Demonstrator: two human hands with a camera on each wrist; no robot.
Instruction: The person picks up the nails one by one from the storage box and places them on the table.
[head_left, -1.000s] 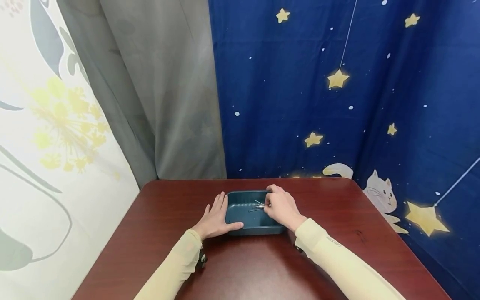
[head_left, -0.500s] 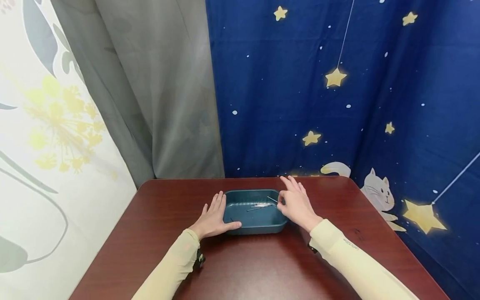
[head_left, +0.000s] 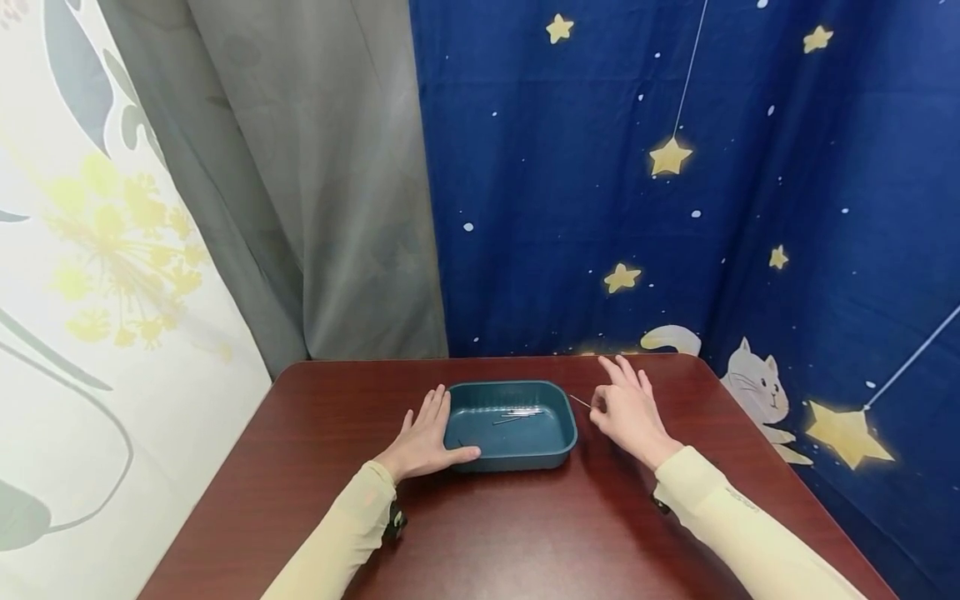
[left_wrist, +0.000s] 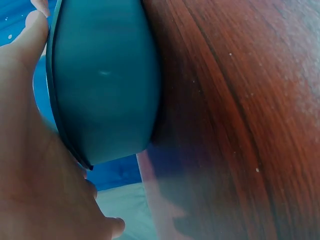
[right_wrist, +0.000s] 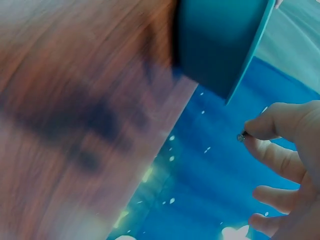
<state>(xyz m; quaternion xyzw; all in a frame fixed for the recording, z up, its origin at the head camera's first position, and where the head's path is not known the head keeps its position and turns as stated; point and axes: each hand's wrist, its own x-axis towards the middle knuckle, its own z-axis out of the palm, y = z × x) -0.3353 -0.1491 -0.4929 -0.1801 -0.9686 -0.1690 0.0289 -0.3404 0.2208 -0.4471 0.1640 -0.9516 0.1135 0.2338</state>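
A dark teal rectangular tray [head_left: 517, 457] stands on the table, with several thin, silvery nails [head_left: 519, 414] lying inside. My left hand [head_left: 422, 442] rests against the tray's left end, fingers straight along its side and thumb over the front rim. Between thumb and index finger, my right hand [head_left: 626, 412] pinches one long, thin metal nail [head_left: 580, 402]; the other fingers are spread. It is held above the table, just right of the tray, pointing up and left. In the right wrist view, the nail's small textured end [right_wrist: 241, 137] shows at the fingertips.
The reddish-brown wooden table [head_left: 495, 533] has its far edge close behind the tray. A grey curtain [head_left: 360, 183] and a blue star-patterned curtain [head_left: 555, 183] hang beyond it. A white patterned surface [head_left: 97, 417] lies at the left.
My right hand has lifted one nail out of the tray and moved right, past its right rim. The other nails stay inside. The left hand stays at the tray's left end.
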